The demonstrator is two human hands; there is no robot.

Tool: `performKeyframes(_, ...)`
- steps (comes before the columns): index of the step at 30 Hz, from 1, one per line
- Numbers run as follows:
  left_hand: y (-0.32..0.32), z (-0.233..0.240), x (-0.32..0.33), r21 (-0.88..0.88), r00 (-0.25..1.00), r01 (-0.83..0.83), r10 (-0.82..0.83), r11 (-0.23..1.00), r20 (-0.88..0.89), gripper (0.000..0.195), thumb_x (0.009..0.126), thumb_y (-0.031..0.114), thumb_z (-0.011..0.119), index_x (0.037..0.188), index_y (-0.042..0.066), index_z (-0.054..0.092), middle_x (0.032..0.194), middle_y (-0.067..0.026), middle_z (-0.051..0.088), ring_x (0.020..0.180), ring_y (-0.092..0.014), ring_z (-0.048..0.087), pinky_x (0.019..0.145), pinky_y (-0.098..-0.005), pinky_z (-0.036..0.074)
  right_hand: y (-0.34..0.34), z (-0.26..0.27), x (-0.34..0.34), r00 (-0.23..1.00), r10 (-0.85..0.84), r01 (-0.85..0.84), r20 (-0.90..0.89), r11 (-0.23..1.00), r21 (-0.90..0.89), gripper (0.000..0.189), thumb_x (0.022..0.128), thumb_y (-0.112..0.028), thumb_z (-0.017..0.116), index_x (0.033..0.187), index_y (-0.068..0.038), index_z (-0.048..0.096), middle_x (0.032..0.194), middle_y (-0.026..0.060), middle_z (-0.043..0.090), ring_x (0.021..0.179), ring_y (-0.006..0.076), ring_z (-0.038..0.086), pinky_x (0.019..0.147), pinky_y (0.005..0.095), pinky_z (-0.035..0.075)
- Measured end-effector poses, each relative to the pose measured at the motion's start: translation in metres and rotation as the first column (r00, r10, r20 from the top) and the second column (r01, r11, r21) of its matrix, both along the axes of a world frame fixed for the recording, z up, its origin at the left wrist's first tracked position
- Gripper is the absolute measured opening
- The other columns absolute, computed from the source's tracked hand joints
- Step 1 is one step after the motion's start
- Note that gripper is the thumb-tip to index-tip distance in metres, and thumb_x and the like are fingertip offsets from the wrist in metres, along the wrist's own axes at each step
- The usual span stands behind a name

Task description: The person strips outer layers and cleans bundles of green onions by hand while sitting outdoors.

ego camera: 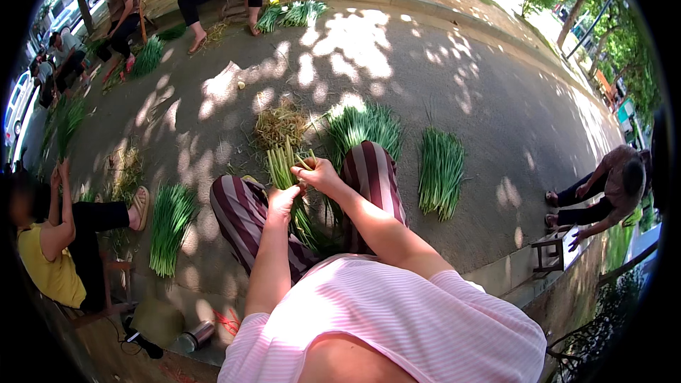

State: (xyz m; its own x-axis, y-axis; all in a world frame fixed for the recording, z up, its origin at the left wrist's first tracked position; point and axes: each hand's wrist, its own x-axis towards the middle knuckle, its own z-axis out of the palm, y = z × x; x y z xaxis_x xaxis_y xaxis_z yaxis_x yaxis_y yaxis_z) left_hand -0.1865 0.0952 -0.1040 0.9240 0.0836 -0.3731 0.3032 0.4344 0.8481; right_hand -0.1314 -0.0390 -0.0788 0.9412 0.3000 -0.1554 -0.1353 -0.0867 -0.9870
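My left hand (284, 201) is closed around a bunch of long green stalks (281, 167), their pale ends pointing up and away from me and their leaves hanging between my knees. Beside it, my right hand (319, 174) pinches a few pale stalk ends at the bunch's right side. Just beyond my hands lies a heap of dry, yellowish trimmings (280, 125). Past my right knee spreads a pile of leafy green stalks (367, 127). Another green bundle (441, 173) rests on the pavement farther right.
To the left are a green bundle (172, 229), a seated person in a yellow top (53, 271), and a metal flask (197, 336) near red strings (227, 321). People with more bundles sit across the pavement. At the right, a person bends over a small stool (550, 254).
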Motion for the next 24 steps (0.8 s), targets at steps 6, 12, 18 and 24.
performKeyframes(6, 0.000, -0.005, 0.003, -0.141, 0.999, 0.034, -0.035, 0.989, -0.002, 0.035, 0.078, 0.002, 0.072, 0.112, 0.004, 0.063, 0.091, -0.0055, 0.067, 0.073, -0.017, 0.064, 0.067, -0.0290, 0.054, -0.005, -0.006, 0.004, 0.999, -0.013, 0.014, 0.042, 0.999, -0.031, 0.027, 0.087, -0.026, 0.069, 0.090, 0.000, 0.068, 0.072, -0.0003, 0.063, 0.069, 0.0054, 0.054, 0.061, 0.0263, 0.044)
performKeyframes(12, 0.002, -0.007, 0.005, -0.243, 0.996, -0.092, 0.091, 0.966, -0.014, 0.030, 0.079, 0.004, 0.076, 0.106, 0.004, 0.064, 0.090, -0.0054, 0.067, 0.075, -0.017, 0.064, 0.069, -0.0301, 0.054, -0.004, -0.022, 0.013, 0.981, -0.141, 0.148, 0.132, 0.988, -0.046, 0.024, 0.086, -0.023, 0.069, 0.085, 0.000, 0.067, 0.070, 0.0003, 0.062, 0.065, 0.0065, 0.051, 0.059, 0.0275, 0.042)
performKeyframes(18, 0.019, -0.016, 0.008, -0.063, 0.891, -0.440, 0.445, 0.896, 0.093, 0.013, 0.079, 0.006, 0.075, 0.087, 0.004, 0.065, 0.079, -0.0042, 0.065, 0.069, -0.015, 0.059, 0.067, -0.0305, 0.048, -0.006, -0.011, 0.028, 0.918, -0.397, 0.390, 0.008, 0.906, 0.167, 0.019, 0.085, -0.020, 0.073, 0.087, -0.003, 0.066, 0.069, -0.0031, 0.060, 0.061, 0.0050, 0.049, 0.054, 0.0247, 0.039)
performKeyframes(24, 0.015, -0.004, 0.006, 0.088, 0.858, -0.513, 0.511, 0.854, 0.053, 0.016, 0.078, 0.000, 0.073, 0.090, 0.003, 0.063, 0.080, -0.0021, 0.064, 0.060, -0.012, 0.056, 0.055, -0.0270, 0.045, -0.033, 0.049, 0.060, 0.847, -0.528, 0.484, 0.060, 0.814, 0.319, 0.015, 0.091, -0.023, 0.067, 0.094, -0.008, 0.064, 0.075, -0.0031, 0.061, 0.055, 0.0031, 0.048, 0.047, 0.0201, 0.034)
